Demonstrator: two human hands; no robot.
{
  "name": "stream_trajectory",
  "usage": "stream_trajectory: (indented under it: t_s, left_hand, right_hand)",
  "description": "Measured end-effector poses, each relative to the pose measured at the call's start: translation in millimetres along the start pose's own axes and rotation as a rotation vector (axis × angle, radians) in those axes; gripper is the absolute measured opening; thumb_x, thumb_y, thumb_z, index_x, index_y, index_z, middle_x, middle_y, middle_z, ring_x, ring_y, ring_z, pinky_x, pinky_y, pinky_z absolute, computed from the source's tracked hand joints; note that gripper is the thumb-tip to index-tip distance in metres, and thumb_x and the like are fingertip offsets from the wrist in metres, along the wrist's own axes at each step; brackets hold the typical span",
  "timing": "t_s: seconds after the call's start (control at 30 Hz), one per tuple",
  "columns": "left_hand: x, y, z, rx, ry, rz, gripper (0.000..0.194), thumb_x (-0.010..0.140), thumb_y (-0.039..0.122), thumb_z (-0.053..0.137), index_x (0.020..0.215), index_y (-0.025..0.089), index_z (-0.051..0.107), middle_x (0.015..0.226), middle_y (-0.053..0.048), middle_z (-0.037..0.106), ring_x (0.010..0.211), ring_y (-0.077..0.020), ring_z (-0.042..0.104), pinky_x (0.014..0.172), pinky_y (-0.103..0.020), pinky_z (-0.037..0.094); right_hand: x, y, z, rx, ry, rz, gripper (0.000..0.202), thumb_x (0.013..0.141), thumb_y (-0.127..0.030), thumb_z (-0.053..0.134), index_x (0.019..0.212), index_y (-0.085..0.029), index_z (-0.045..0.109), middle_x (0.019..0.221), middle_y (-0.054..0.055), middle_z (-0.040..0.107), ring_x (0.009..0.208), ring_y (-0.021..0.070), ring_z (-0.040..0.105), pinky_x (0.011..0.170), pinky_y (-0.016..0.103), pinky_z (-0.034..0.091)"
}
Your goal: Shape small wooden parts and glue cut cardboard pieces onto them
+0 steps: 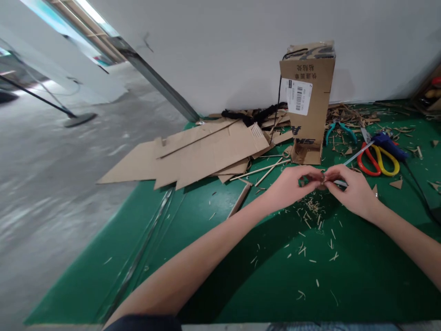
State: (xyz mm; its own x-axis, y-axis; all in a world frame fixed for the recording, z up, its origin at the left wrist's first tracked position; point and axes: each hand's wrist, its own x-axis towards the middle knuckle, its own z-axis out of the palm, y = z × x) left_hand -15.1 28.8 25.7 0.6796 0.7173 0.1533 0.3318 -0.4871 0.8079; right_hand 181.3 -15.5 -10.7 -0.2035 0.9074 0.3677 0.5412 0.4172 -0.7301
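Workpiece: one small brown piece [322, 183], pinched between the fingers of the left hand [292, 186] and the right hand [354, 187]. The fingers cover most of it; only a small portion is exposed, at the point where both sets of fingertips meet. Full outline and material cannot be determined. Position: raised above the green counter [358, 280], near the loose pale shavings [313, 206]. Second item: a narrow pale strip [340, 183], visible through the gap between right thumb and index finger; its ends are hidden, and contact cannot be confirmed.
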Motion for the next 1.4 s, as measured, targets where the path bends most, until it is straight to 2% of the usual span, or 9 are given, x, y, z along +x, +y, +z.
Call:
stream_trajectory:
  t_s: [0.1,0.27,0.53,0.63,0.77,0.87,0.97,1.13,1.4]
  left_hand:
    - [-1,3,4.8,0.004,0.007,-0.023,0.013,0.084,0.015,0.058,0.093,0.019,0.067,0.093,-0.003,0.071,0.084,-0.0158,0.065,0.074,-0.029,0.050]
    - [0,-4,12.4,0.109,0.107,0.007,0.006,0.081,0.024,0.066,0.086,0.022,0.068,0.087,-0.003,0.071,0.085,-0.0200,0.062,0.073,-0.034,0.048]
    - [4,-12,7.1,0.117,0.132,0.026,0.005,0.082,0.020,0.062,0.082,0.022,0.066,0.082,-0.001,0.068,0.083,-0.0188,0.057,0.071,-0.032,0.044]
    - [6,-17,4.3,0.003,0.137,-0.039,0.009,0.085,0.023,0.058,0.080,0.020,0.065,0.081,-0.002,0.068,0.076,-0.0161,0.058,0.067,-0.030,0.045]
    - [8,-30,3.4,-0.134,0.190,-0.108,0.017,0.088,0.031,0.056,0.080,0.018,0.065,0.078,-0.004,0.067,0.065,-0.0130,0.056,0.060,-0.027,0.044]
    - [8,-40,6.1,-0.160,0.246,-0.133,0.016,0.086,0.033,0.059,0.080,0.018,0.065,0.076,-0.003,0.066,0.062,-0.0124,0.055,0.057,-0.026,0.042]
    - [9,-48,10.7,-0.173,0.312,-0.126,0.013,0.084,0.029,0.061,0.080,0.018,0.065,0.075,-0.003,0.066,0.063,-0.0128,0.056,0.056,-0.026,0.042]
    - [9,-50,16.1,-0.161,0.381,-0.096,0.011,0.082,0.028,0.061,0.081,0.017,0.066,0.076,-0.003,0.068,0.066,-0.0132,0.058,0.058,-0.026,0.045]
    - [10,-49,17.7,-0.111,0.382,-0.071,0.012,0.083,0.026,0.061,0.082,0.016,0.067,0.074,-0.003,0.068,0.064,-0.0124,0.058,0.056,-0.024,0.044]
  right_hand:
    - [-1,0,6,0.116,0.011,0.084,0.014,0.082,-0.024,0.054,0.096,-0.023,0.055,0.089,0.004,0.067,0.082,0.0176,0.066,0.077,0.036,0.055]
    - [-1,1,11,0.259,0.066,0.167,0.014,0.081,-0.026,0.059,0.093,-0.023,0.053,0.087,0.004,0.066,0.082,0.0184,0.066,0.076,0.038,0.056]
    - [-1,1,8,0.287,-0.038,0.128,0.018,0.090,-0.031,0.050,0.106,-0.023,0.051,0.102,0.008,0.067,0.098,0.0197,0.065,0.085,0.039,0.054]
    - [-1,2,-1,0.086,-0.021,0.057,0.021,0.092,-0.032,0.047,0.110,-0.022,0.050,0.104,0.009,0.066,0.096,0.0198,0.064,0.081,0.036,0.054]
    - [-4,8,-20,-0.653,-0.112,-0.097,0.024,0.090,-0.034,0.048,0.102,-0.016,0.059,0.093,0.013,0.065,0.090,0.0285,0.060,0.070,0.041,0.048]
    - [-8,15,-29,-0.977,-0.215,-0.150,0.022,0.090,-0.030,0.047,0.090,-0.014,0.062,0.081,0.013,0.063,0.080,0.0287,0.057,0.061,0.038,0.043]
    - [-9,19,-28,-1.011,-0.256,-0.202,0.021,0.091,-0.021,0.042,0.087,-0.014,0.061,0.078,0.012,0.061,0.075,0.0253,0.055,0.061,0.036,0.040]
    - [-6,14,-19,-0.879,-0.276,-0.283,0.021,0.094,-0.017,0.036,0.090,-0.017,0.057,0.085,0.010,0.062,0.079,0.0223,0.055,0.062,0.033,0.039]
    - [-5,2,-14,-0.861,-0.325,-0.386,0.027,0.098,-0.031,0.034,0.094,-0.020,0.059,0.083,0.005,0.060,0.062,0.0133,0.050,0.047,0.026,0.022]
